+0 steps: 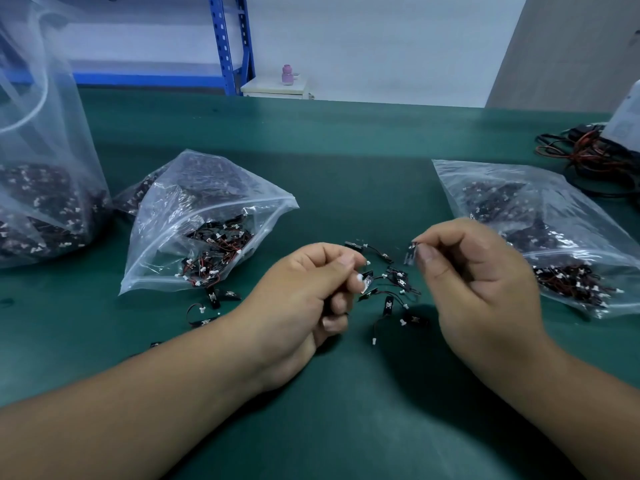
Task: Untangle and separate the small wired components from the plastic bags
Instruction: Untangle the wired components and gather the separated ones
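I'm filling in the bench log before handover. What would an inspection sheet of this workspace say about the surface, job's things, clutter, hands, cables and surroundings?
Surface: green mat covers the bench.
Job's things: left bag, right bag and tall bag hold wired parts; loose parts lie between the hands, strays by the left bag.
Clutter: nothing seen.
Grippers: left hand pinches a small part; right hand pinches a black part.
Cables: red-black cable bundle far right.
Surroundings: blue rack, pink bottle on white cabinet.
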A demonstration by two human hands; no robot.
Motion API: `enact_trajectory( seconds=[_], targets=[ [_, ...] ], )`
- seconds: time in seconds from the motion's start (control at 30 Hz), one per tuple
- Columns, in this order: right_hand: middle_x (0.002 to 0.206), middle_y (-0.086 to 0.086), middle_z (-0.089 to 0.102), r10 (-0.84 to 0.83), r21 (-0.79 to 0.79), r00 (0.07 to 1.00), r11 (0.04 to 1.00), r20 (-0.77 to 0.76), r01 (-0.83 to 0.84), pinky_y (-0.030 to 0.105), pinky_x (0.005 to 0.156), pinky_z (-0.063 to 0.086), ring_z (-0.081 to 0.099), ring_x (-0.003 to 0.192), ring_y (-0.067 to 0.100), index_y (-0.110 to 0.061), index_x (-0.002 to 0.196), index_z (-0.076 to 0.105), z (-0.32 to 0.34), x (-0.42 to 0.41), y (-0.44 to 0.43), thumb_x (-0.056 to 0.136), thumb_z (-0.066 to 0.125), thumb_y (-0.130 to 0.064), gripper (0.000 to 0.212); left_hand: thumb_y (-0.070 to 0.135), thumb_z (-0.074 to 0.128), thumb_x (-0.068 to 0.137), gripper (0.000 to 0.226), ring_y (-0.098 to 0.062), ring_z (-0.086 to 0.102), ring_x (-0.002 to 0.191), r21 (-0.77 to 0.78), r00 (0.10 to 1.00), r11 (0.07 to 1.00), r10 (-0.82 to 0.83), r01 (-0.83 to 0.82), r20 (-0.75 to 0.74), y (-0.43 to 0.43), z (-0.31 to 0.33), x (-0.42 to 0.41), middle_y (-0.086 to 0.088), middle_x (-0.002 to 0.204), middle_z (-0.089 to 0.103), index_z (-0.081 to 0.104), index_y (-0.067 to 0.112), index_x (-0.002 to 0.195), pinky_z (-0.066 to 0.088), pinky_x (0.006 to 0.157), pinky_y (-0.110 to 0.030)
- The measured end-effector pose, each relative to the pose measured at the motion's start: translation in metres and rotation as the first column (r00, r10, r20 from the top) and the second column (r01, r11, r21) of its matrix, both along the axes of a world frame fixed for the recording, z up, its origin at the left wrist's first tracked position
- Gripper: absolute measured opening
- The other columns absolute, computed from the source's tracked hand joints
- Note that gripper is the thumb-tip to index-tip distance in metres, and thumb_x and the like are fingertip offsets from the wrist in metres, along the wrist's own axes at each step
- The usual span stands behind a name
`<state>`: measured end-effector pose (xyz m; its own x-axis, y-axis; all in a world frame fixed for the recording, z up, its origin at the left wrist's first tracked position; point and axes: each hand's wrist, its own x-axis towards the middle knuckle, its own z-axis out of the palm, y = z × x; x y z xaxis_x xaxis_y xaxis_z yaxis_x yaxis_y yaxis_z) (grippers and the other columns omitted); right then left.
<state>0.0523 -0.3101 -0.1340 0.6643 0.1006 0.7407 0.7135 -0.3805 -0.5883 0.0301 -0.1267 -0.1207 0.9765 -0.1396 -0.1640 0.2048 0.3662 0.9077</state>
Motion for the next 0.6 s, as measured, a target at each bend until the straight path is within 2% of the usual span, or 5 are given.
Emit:
enact_trajectory(
  seconds=[0.07,0.2,0.27,0.4,0.6],
  targets=[
    [0.080,0.000,0.059,-0.021,0.041,0.999,0.999,-0.029,0.022,0.034,0.069,0.044,0.055,0.075,0.020,-0.014,0.087,0.065,0.002,0.002,-0.002,0.092,0.057,-0.008,0.011,0.014,0.052,0.098,0.013,-0.007,0.035,0.045,-0.153,0.990,0.984,0.067,-0.086,-0.123,0.006,0.002,0.006,0.002,0.060,0.051,0.060,0.014,0.089,0.024,0.037,-0.017],
    [0.094,-0.002,0.062,-0.036,-0.096,0.994,0.995,-0.100,0.026,0.016,0.084,0.041,0.059,0.095,0.011,-0.014,0.096,0.073,0.005,0.003,-0.002,0.092,0.053,-0.008,0.021,0.025,0.054,0.095,0.018,-0.008,0.032,0.042,-0.391,0.945,0.899,0.070,-0.199,-0.319,0.019,0.005,0.015,0.005,0.057,0.041,0.059,0.016,0.082,0.020,0.036,-0.017],
    [0.103,-0.006,0.062,-0.044,-0.015,0.985,0.999,-0.164,0.042,0.015,0.089,0.039,0.057,0.099,0.004,-0.019,0.107,0.071,0.007,0.004,-0.001,0.094,0.049,-0.013,0.026,0.030,0.053,0.095,0.020,-0.008,0.031,0.041,-0.418,0.944,0.887,0.056,-0.196,-0.324,0.021,0.004,0.016,0.006,0.057,0.040,0.059,0.015,0.082,0.019,0.037,-0.017],
    [0.121,-0.009,0.060,-0.076,0.162,0.970,0.980,-0.232,0.116,0.033,0.096,0.046,0.057,0.106,0.013,-0.027,0.124,0.060,0.008,0.006,-0.003,0.099,0.039,-0.029,0.032,0.034,0.052,0.094,0.023,-0.008,0.031,0.042,-0.425,0.948,0.887,0.043,-0.182,-0.317,0.021,0.002,0.017,0.006,0.059,0.040,0.059,0.015,0.083,0.019,0.037,-0.018],
    [0.146,-0.006,0.048,0.047,0.184,0.968,0.983,-0.245,-0.001,0.027,0.107,0.042,0.053,0.126,0.003,-0.025,0.143,0.044,0.002,0.005,-0.003,0.097,0.030,-0.052,0.055,0.035,0.052,0.095,0.025,-0.008,0.030,0.043,-0.424,0.948,0.887,0.043,-0.181,-0.316,0.021,0.002,0.016,0.006,0.059,0.040,0.060,0.015,0.082,0.020,0.037,-0.018]
  ],
)
